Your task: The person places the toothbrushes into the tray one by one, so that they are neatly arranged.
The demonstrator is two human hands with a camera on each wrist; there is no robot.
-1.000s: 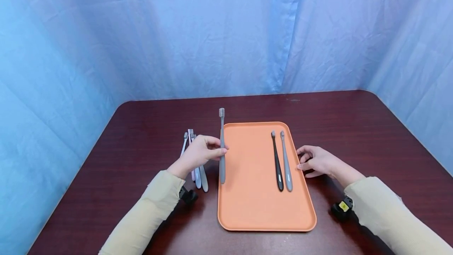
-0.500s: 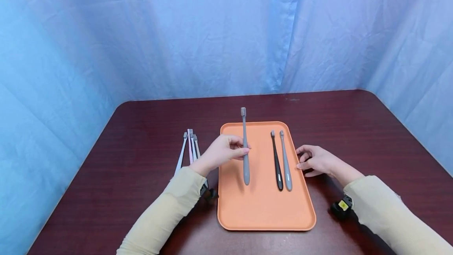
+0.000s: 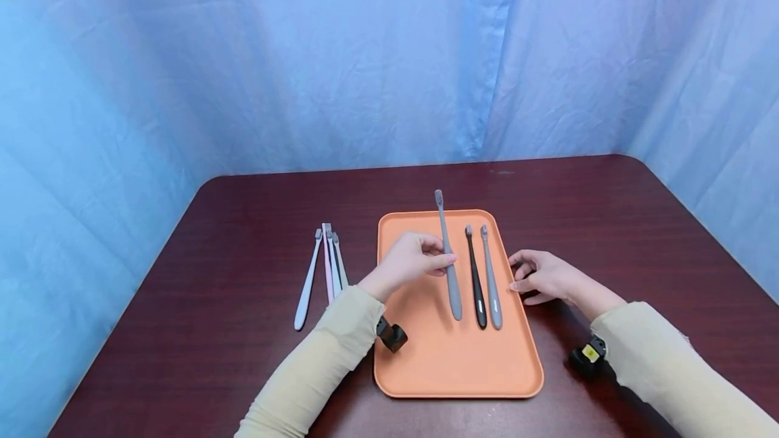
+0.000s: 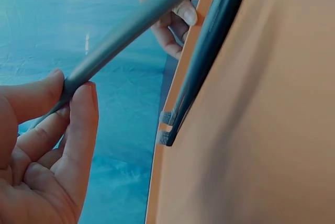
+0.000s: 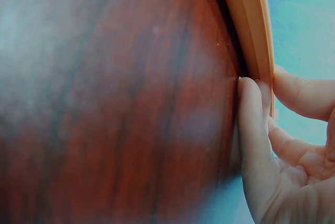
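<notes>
A dark reddish-brown wooden desk [image 3: 243, 222] with rounded corners is carrying everything. An orange rectangular tray [image 3: 456, 363] is lying flat near its middle, its long side running from near to far. To the left of the tray, a small bunch of pale toothbrushes [image 3: 325, 262] is resting directly on the desk, heads pointing to the far side and handles fanning slightly apart toward the near side. The right hand [image 3: 544, 276] is resting on the desk, its fingers [image 5: 251, 114] touching the tray's right rim.

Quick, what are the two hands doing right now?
Left hand: pinching the grey toothbrush above the orange tray.
Right hand: open, holding nothing, fingers against the tray's right edge.
</notes>
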